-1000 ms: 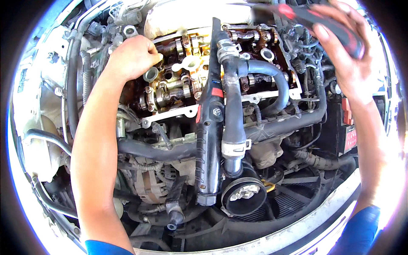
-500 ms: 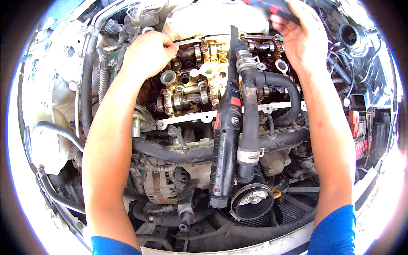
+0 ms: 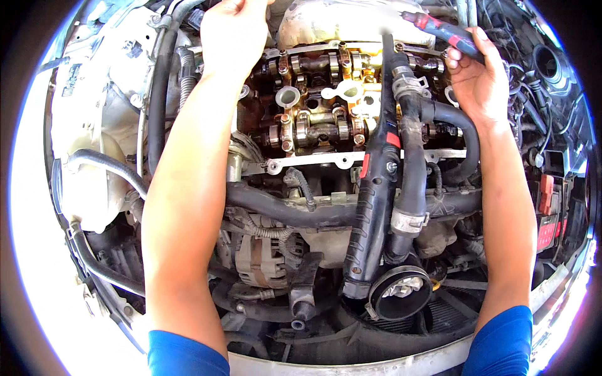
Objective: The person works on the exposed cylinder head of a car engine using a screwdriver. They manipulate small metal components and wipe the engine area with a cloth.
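Note:
My right hand (image 3: 480,81) is closed around the black and red grip of a hand tool (image 3: 442,32), held above the far right of the opened engine. The tool's far end is blurred, so I cannot tell its kind. My left hand (image 3: 235,41) is raised at the top edge, beyond the engine's far left corner. Its fingers are curled together and partly cut off; what they hold, if anything, is hidden. Between my arms lies the uncovered cylinder head (image 3: 320,133), its camshafts and caps oily. A long black work light (image 3: 370,216) with red parts rests across it.
Beside the light runs a thick black coolant hose (image 3: 411,160) with metal clamps. An open round duct (image 3: 401,291) stuffed with crumpled white material faces me. The alternator (image 3: 257,260) sits low left, a whitish reservoir (image 3: 94,191) further left, and a red-marked battery (image 3: 549,232) at right.
The view has shifted, so the engine appears further right and lower. My left hand has moved from over the camshafts to beyond the far edge. My right hand still grips the tool.

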{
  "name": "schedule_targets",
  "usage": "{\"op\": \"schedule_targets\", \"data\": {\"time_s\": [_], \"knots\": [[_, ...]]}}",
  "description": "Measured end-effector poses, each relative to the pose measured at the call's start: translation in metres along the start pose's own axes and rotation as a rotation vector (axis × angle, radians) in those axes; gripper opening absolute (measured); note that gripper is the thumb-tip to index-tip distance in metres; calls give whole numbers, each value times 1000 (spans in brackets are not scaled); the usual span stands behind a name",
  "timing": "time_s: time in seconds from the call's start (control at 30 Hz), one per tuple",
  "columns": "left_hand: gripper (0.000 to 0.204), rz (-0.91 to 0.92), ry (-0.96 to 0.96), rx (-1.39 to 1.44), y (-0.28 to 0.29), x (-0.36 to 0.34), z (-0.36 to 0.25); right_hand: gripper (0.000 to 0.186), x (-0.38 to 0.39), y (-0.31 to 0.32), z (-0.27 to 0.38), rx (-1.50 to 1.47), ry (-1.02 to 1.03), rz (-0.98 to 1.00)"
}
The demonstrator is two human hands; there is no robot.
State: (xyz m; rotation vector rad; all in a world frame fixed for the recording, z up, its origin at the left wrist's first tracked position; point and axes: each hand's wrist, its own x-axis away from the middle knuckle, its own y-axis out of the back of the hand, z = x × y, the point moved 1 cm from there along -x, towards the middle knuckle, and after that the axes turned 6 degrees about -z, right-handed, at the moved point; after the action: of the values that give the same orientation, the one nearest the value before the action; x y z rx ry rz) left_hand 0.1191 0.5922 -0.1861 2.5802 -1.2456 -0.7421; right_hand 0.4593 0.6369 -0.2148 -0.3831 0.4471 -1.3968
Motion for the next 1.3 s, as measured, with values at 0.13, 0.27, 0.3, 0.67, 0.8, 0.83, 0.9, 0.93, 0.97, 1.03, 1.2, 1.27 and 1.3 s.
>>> {"op": "schedule_targets", "data": {"time_s": [0.13,0.27,0.3,0.67,0.8,0.83,0.9,0.93,0.97,1.03,1.2,1.27,1.3], "knots": [[36,-8,33,62,1,0,3,26,-3,2,-3,28,-6,44],[35,-44,60,168,-2,-2,7,23,-1,-2,-4,30,9,21],[35,-45,87,195,-1,-2,6,19,6,-19,-1,26,26,14],[39,-81,46,295,4,-8,9,20,10,-30,0,62,21,-29],[39,-112,67,338,6,-9,10,21,9,-30,0,67,23,11],[39,-108,60,336,5,-9,10,21,9,-30,0,68,22,6],[39,-106,45,326,6,-10,9,21,10,-31,1,67,18,-1],[39,-109,16,325,5,-9,9,20,9,-31,1,68,19,2],[39,-112,-11,323,4,-5,7,20,9,-30,1,69,19,5],[39,-107,-19,323,4,-5,8,20,9,-30,0,74,23,6],[39,-90,35,328,5,-11,13,19,10,-32,0,74,18,-14],[39,-72,26,311,4,-10,12,19,10,-32,0,70,18,-32],[39,-62,22,302,4,-10,12,18,10,-32,0,68,18,-41]]}}
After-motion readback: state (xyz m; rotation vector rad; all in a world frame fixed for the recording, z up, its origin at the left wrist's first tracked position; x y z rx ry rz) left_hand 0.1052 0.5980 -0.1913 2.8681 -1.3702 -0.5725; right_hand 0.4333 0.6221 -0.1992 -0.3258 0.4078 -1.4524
